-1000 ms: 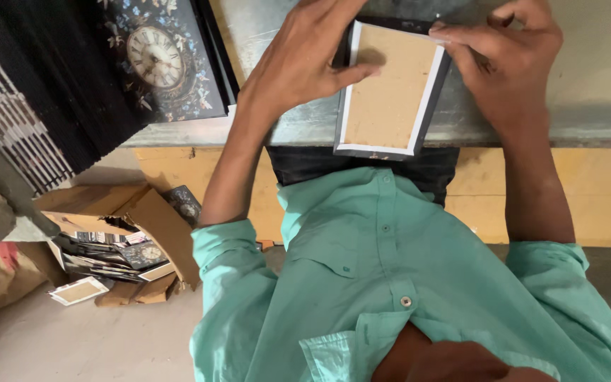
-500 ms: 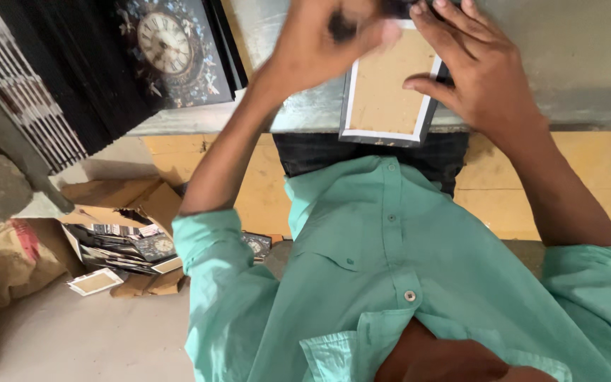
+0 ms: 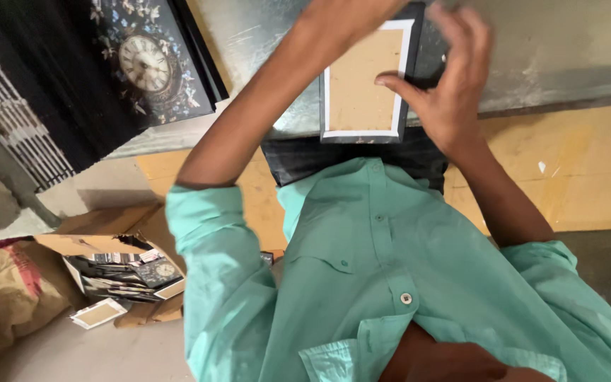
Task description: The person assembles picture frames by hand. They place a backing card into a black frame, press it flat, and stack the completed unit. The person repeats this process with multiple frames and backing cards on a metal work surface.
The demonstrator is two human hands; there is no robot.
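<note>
Frame back (image 3: 362,78), brown board edged in white, lies face down on the grey tabletop (image 3: 553,49) at upper centre. Right hand (image 3: 447,85) touches its right edge, grip wide. Left hand runs off the top; its grip cannot be told. Ornate clock (image 3: 146,64) sits upper left.

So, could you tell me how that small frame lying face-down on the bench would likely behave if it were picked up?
The frame looks flat and rigid, with a brown backing board, so it should probably lift stiffly. It seems light for its size. Its near edge overhangs the bench rim, so a push could tip it off. The right hand is at its side.
</note>
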